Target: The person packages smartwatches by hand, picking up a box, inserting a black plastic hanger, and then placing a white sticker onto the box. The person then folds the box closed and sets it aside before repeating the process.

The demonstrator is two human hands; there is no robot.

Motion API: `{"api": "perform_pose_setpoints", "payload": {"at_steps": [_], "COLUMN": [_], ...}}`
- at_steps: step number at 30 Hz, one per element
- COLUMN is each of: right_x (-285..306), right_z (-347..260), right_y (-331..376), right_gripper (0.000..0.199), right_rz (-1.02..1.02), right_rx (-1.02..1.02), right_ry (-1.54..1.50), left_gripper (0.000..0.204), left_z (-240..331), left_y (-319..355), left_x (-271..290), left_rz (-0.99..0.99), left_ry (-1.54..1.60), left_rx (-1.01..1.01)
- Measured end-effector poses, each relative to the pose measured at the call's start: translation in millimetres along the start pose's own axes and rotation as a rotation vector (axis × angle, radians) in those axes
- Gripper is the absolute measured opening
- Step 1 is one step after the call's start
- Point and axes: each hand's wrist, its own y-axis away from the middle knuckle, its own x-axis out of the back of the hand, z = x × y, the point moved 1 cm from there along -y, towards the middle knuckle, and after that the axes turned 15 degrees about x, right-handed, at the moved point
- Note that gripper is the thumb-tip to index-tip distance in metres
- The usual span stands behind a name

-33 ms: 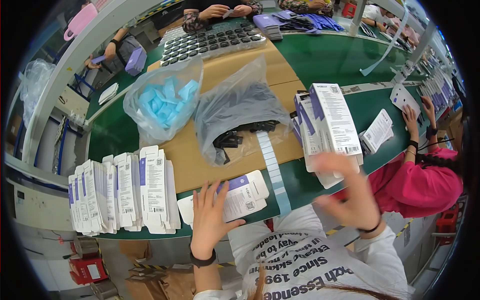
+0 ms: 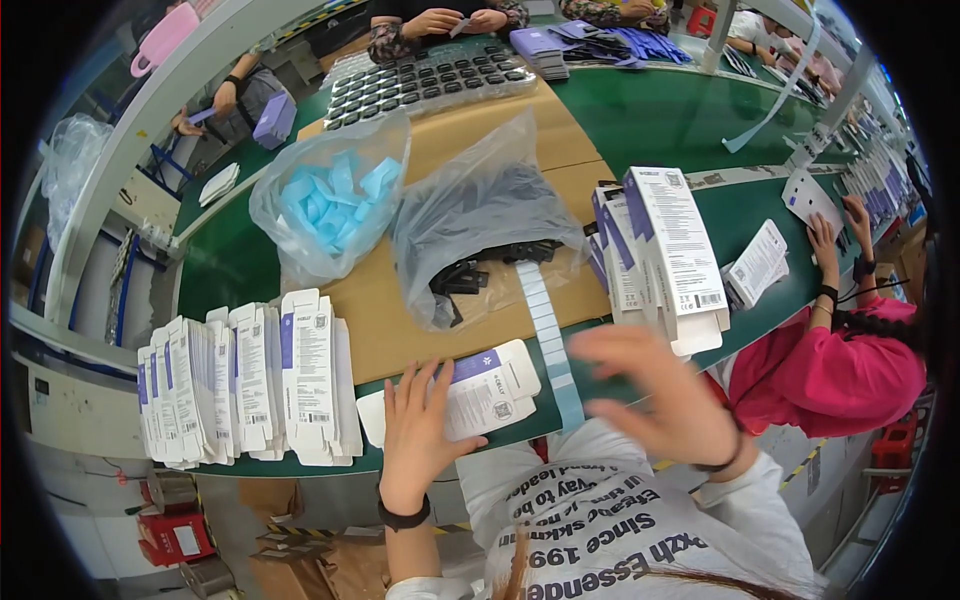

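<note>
My left hand (image 2: 418, 425) lies with fingers spread on a flat white and purple carton (image 2: 490, 395) at the table's front edge, pressing on its left part. My right hand (image 2: 655, 385) hangs in the air, somewhat blurred, thumb and fingers apart with nothing visible between them. It is just right of a strip of pale blue labels (image 2: 548, 335) that runs from a clear bag (image 2: 480, 200) down over the front edge. Small black parts (image 2: 465, 275) spill from the bag's mouth. Beyond my right hand stand white and purple cartons (image 2: 683, 245).
Several flat cartons (image 2: 310, 370) stand in a row at left. A bag of light blue pieces (image 2: 330, 210) and a tray of black round parts (image 2: 430, 88) sit on cardboard. A person in pink (image 2: 840, 350) works at right; others sit across the table.
My right hand has moved left, away from the standing cartons toward the label strip. My left hand and the carton under it look unchanged.
</note>
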Motion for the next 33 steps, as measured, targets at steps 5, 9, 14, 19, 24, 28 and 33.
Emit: {"api": "perform_pose_setpoints", "payload": {"at_steps": [5, 9, 14, 19, 24, 28, 33], "right_x": [-99.4, -136.7, -144.1, -117.2, -63.6, -59.0, -61.7], "right_z": [101.8, 159.2, 196.2, 163.1, 69.4, 41.7, 46.8], "right_y": [-55.8, -104.5, -106.5, -98.2, -71.8, -45.3, -32.1], "right_gripper": [0.031, 0.018, 0.026, 0.027, 0.027, 0.020, 0.012], "right_rz": [-0.240, -0.212, -0.131, 0.010, 0.294, 0.287, 0.126], "right_rx": [-0.090, -0.004, -0.036, 0.008, -0.227, -0.145, -0.264], "right_ry": [0.497, 0.592, 0.573, 0.568, 0.068, -0.185, -0.304], "left_gripper": [0.109, 0.107, 0.102, 0.098, 0.081, 0.075, 0.070], "left_z": [-6.8, -12.7, -21.5, -30.1, -24.0, -22.7, -7.9], "left_y": [-9.3, -5.8, -7.3, 0.6, 10.8, 16.1, 21.1], "left_x": [1.8, 3.8, 10.4, 20.1, 32.9, 25.0, 32.6], "left_rz": [-0.041, -0.038, 0.022, 0.165, 0.308, 0.343, 0.337], "left_ry": [0.050, 0.028, 0.068, 0.259, 0.165, 0.236, 0.242], "left_rx": [-0.020, 0.002, -0.062, -0.107, -0.150, -0.093, -0.134]}}
